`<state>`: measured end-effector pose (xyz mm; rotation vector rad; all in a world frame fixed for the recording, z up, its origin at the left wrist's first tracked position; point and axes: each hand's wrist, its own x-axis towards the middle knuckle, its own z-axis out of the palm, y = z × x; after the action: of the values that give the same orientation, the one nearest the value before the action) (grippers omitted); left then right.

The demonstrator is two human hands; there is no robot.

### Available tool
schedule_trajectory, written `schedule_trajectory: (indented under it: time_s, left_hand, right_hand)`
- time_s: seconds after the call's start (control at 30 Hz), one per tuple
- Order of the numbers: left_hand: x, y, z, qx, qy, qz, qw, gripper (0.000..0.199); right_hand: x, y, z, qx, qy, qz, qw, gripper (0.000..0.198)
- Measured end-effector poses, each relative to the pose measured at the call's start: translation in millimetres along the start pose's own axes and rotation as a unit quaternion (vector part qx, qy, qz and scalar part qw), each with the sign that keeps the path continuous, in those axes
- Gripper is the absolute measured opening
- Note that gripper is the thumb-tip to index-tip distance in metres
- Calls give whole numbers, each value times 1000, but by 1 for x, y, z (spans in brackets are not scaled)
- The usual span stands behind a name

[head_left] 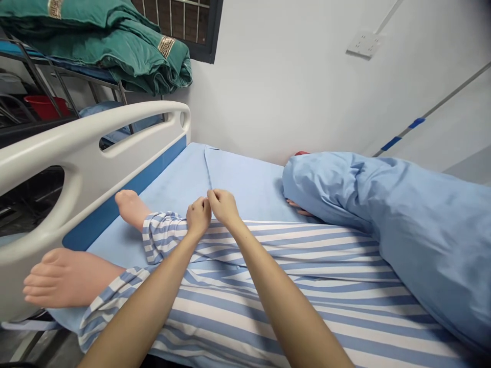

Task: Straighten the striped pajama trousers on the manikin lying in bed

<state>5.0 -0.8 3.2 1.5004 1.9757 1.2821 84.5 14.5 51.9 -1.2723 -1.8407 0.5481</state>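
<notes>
My left hand [198, 215] is closed, its fingers curled over the far leg of a pair of blue-and-white striped trousers [291, 245]. Right beside it, knuckles almost touching, my right hand [223, 205] is closed too. What the fingers hold, if anything, is hidden. A crease in the light blue bed sheet [245, 171] runs from the far edge down to my right hand. The trousers are on a lying figure with smooth, manikin-like bare feet: a near foot [65, 278] and a far foot [131, 207]. Both forearms reach across the near trouser leg.
A bunched light blue quilt [414, 225] covers the figure on the right; fingertips [299, 207] show under its edge. The white bed end board [92, 133] stands at the left. Beyond it, a green quilt [115, 46] lies on another bed. A white wall [284, 76] borders the far side.
</notes>
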Motion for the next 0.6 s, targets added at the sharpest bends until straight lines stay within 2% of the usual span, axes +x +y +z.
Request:
schedule_trajectory:
  time_s: [0.1,0.23,0.33,0.47,0.6]
  left_hand:
    - [-1,0,2,14,7,11,1000,35]
    - [0,-1,4,30,12,18,999,35]
    - [1,0,4,27,8,32,999,36]
    - [0,1,5,15,-6,52,999,36]
    - [-2,4,3,-14,2,37,999,33]
  right_hand:
    - [-2,4,-6,28,17,-12,999,37]
    - [-17,28,12,32,31,39,998,36]
    - [-23,39,20,41,31,36,998,36]
    - [-22,41,17,71,29,26,997,36]
    - [-22,39,15,70,40,24,996,35]
